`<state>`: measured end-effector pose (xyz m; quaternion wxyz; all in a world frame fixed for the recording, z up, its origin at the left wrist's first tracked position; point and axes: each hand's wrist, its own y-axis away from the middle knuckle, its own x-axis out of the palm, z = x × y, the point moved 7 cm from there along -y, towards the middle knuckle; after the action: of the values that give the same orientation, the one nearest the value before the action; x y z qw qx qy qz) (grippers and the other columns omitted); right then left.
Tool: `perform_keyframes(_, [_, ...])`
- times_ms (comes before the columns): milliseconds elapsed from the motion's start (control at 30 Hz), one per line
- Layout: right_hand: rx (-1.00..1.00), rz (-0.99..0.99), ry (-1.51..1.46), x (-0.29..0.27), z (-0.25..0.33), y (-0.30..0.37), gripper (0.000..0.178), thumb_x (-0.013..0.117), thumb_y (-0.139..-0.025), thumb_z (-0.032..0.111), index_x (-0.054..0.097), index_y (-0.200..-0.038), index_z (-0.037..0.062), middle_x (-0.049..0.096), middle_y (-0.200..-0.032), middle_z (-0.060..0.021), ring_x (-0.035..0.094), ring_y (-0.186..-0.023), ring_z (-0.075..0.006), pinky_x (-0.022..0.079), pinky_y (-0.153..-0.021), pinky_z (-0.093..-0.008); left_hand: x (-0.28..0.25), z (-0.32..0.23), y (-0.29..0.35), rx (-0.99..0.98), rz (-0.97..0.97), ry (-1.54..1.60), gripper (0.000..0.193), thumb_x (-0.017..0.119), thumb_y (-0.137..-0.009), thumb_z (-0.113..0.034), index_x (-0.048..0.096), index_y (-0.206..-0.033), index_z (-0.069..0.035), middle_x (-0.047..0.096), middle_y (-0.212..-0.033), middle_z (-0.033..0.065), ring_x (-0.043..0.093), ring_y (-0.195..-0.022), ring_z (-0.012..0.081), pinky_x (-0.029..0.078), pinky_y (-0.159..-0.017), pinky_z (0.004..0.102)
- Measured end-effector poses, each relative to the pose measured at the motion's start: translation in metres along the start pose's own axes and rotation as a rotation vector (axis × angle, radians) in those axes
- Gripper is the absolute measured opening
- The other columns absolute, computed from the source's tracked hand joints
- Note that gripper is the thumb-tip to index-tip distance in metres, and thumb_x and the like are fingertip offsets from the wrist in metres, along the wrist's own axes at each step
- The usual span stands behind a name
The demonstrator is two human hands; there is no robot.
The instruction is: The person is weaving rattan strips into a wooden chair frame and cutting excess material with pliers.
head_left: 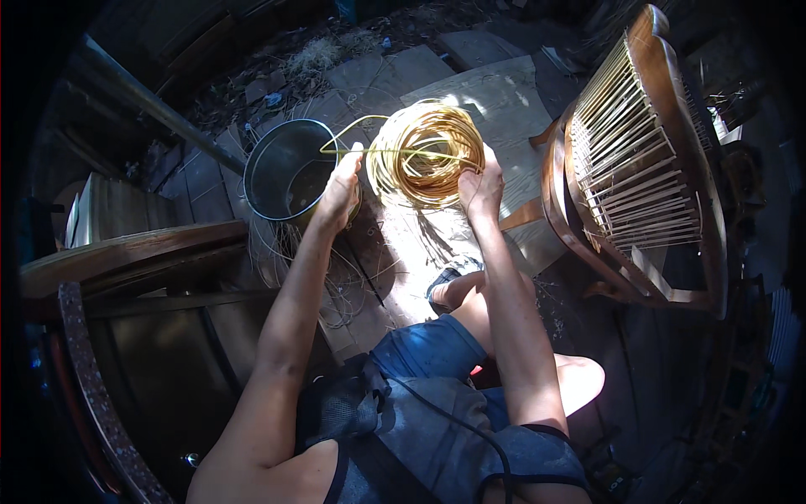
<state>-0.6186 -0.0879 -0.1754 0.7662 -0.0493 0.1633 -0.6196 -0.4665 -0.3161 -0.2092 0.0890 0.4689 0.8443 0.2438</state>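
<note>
My right hand point(484, 181) is closed on the right side of a thick coil of golden cane strand point(395, 172), holding it up in front of me. A loose end of strand point(361, 152) runs from the coil across to my left hand point(342, 186), whose fingers pinch it and let a loop stick out beyond them. The left fingertips are partly hidden. Just left of that hand stands a dark metal bucket point(277, 151) with some liquid at the bottom. To the right is a wooden chair point(554, 185) with rows of cane strands point(630, 151) strung across its frame.
Loose strands of cane lie on the paving around the bucket. A pale flat board point(512, 92) lies on the ground beyond the coil. On the left are a wooden plank edge point(134, 249) and a slanting metal pole point(159, 109). My bent legs are below the coil.
</note>
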Motion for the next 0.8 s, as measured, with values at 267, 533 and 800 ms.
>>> perform_keyframes(267, [0.202,-0.038,0.108,-0.004,0.026,0.031,0.038,0.058,-0.088,0.021,0.054,-0.118,-0.0011,0.067,-0.106,-0.0208,0.066,-0.1,-0.0323,0.05,-0.086,-0.0378,0.083,-0.05,0.075,0.629,0.192,-0.048,0.086,0.075,-0.08,-0.022,0.025,-0.147,0.002,0.043,-0.142,0.0185,0.042,-0.132,0.0251,0.035,-0.11,0.0358])
perform_keyframes(533, [0.417,0.436,0.128,-0.038,0.008,0.046,0.063,0.077,-0.082,0.028,0.05,-0.131,-0.0028,0.061,-0.116,-0.0157,0.056,-0.11,-0.0221,0.045,-0.096,-0.0324,0.034,-0.099,0.002,0.865,0.018,-0.439,0.031,0.061,-0.077,-0.007,0.066,-0.107,0.002,0.069,-0.099,0.0153,0.067,-0.092,0.0196,0.052,-0.085,0.0279])
perform_keyframes(800, [0.016,0.521,0.339,0.042,0.096,0.028,0.084,0.074,-0.079,0.017,0.024,-0.146,0.0068,0.058,-0.124,-0.027,0.058,-0.115,-0.0397,0.047,-0.096,-0.0442,0.109,-0.141,0.05,0.859,0.357,-1.241,0.038,0.073,-0.068,-0.009,0.071,-0.106,-0.009,0.066,-0.094,0.0113,0.064,-0.095,0.0294,0.051,-0.084,0.0392])
